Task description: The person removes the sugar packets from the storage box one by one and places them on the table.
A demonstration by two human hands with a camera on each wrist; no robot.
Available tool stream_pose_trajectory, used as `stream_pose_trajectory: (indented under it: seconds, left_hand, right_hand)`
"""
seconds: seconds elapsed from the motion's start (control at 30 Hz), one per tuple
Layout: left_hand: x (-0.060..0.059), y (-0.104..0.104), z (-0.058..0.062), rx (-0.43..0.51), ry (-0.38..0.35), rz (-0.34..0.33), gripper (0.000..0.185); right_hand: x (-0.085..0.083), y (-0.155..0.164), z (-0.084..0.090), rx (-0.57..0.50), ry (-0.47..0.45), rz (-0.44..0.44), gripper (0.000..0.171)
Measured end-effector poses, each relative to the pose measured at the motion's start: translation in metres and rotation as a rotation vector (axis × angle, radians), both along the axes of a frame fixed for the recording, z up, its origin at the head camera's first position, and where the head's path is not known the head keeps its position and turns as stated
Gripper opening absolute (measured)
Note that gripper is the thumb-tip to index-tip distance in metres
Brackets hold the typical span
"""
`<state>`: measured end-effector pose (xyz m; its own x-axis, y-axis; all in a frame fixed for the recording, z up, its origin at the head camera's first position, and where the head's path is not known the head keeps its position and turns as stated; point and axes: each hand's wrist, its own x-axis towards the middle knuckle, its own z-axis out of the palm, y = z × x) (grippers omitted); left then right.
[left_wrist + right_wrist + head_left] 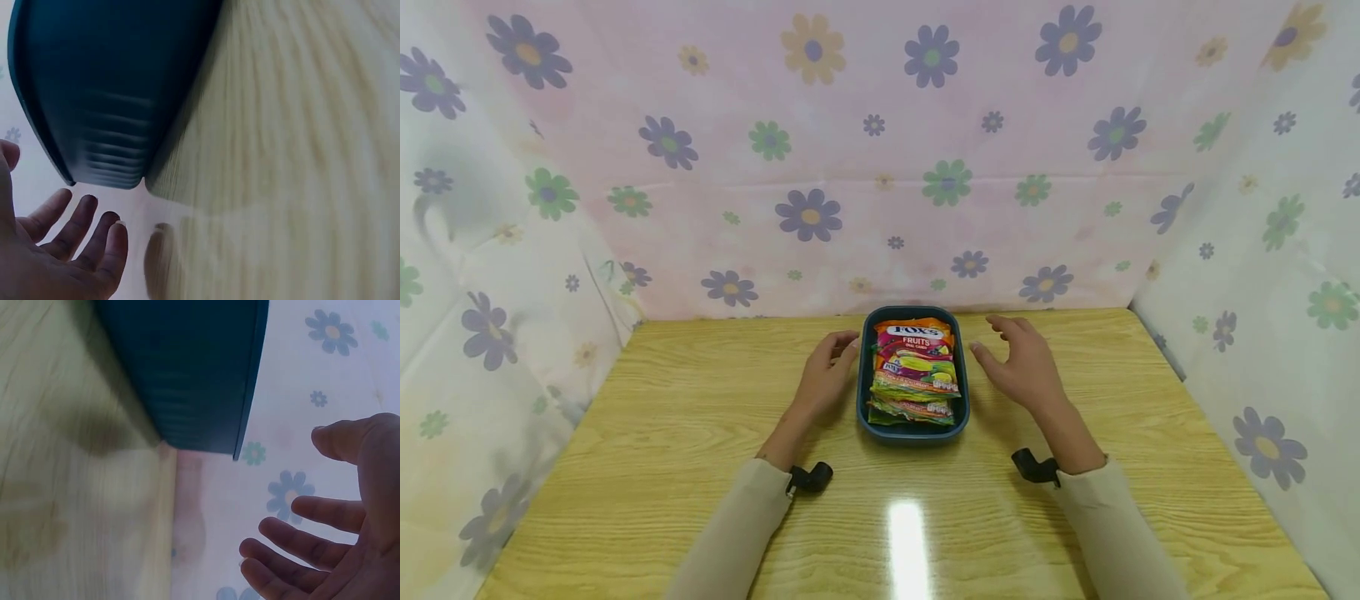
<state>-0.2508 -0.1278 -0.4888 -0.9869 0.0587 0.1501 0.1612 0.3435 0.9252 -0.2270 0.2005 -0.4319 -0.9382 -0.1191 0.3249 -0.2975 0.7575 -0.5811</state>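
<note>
A dark teal plastic bin (913, 435) stands near the back of the table, with several candy bags (916, 358) stacked in it. The top bag is labelled FOX'S FRUITS; more bags show in layers below it. My left hand (829, 373) is just left of the bin, fingers relaxed and holding nothing. To the right of the bin, my right hand (1021, 362) has its thumb toward the rim and its fingers spread loosely. In the left wrist view the bin's ribbed side (119, 134) rises beyond the fingertips. The right wrist view shows a gap between hand and bin wall (194, 381).
The wooden table (700, 417) reaches back to a flowered cloth (865, 167) hanging behind it, with more cloth at both sides. Each wrist carries a small black camera (811, 477). A bright light reflection lies on the tabletop in front of the bin.
</note>
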Motion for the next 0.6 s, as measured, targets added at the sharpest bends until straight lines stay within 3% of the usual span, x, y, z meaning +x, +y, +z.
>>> stream_pose_trajectory:
  seconds: [0.3,0.6]
  left_hand:
    - [-0.003,0.009,-0.003,0.068,-0.053,0.0,0.041]
    - [-0.005,0.009,-0.01,0.154,-0.049,-0.026,0.038]
  right_hand:
    - [-0.003,-0.017,0.005,-0.031,0.035,0.048,0.052]
    - [-0.003,-0.033,0.011,-0.057,-0.01,0.086,0.048]
